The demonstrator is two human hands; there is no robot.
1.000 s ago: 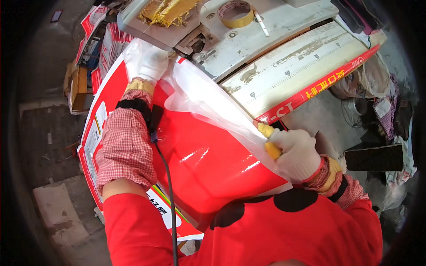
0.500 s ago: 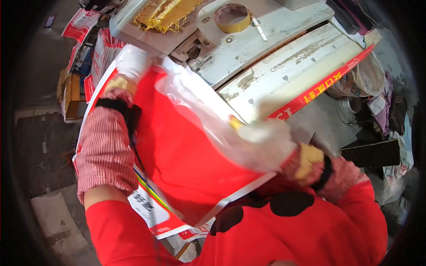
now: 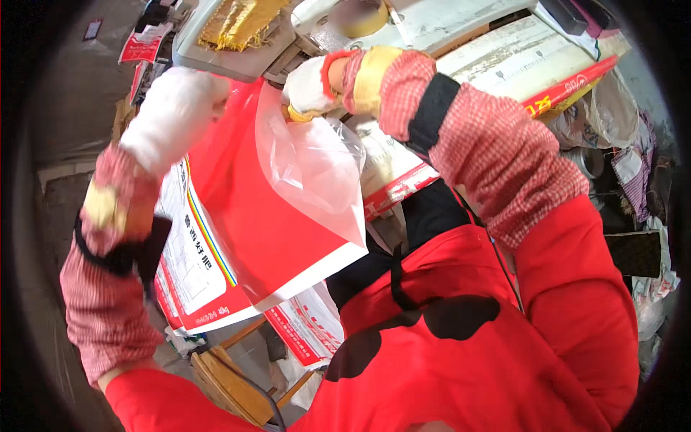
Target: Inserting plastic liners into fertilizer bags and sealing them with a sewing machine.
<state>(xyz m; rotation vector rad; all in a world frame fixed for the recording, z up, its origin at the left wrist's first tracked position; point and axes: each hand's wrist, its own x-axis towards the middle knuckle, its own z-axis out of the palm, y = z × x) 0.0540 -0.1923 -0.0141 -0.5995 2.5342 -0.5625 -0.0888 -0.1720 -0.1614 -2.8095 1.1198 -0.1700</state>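
A large red-and-white printed sack (image 3: 252, 194) hangs in front of me, with a clear plastic liner (image 3: 317, 155) bulging from it on the right. My left hand (image 3: 176, 111), in a white glove, is closed on the sack's upper left edge; its fingertips are partly hidden. My right hand (image 3: 311, 90), in a white glove with yellow at the fingers, is closed at the sack's top, where the liner meets it. Checked red sleeve covers with dark bands run up both forearms.
A pale machine bed (image 3: 417, 29) lies beyond the sack, bearing a tape roll (image 3: 358, 16) and a frayed yellow cloth (image 3: 241, 25). A white board with a red edge (image 3: 568, 90) extends right. Below are a wooden stool (image 3: 234, 385) and another printed sack (image 3: 308, 324).
My right hand has swung up and left from the sack's right side to its top. My left hand has shifted left slightly, and the sack has turned and moved left.
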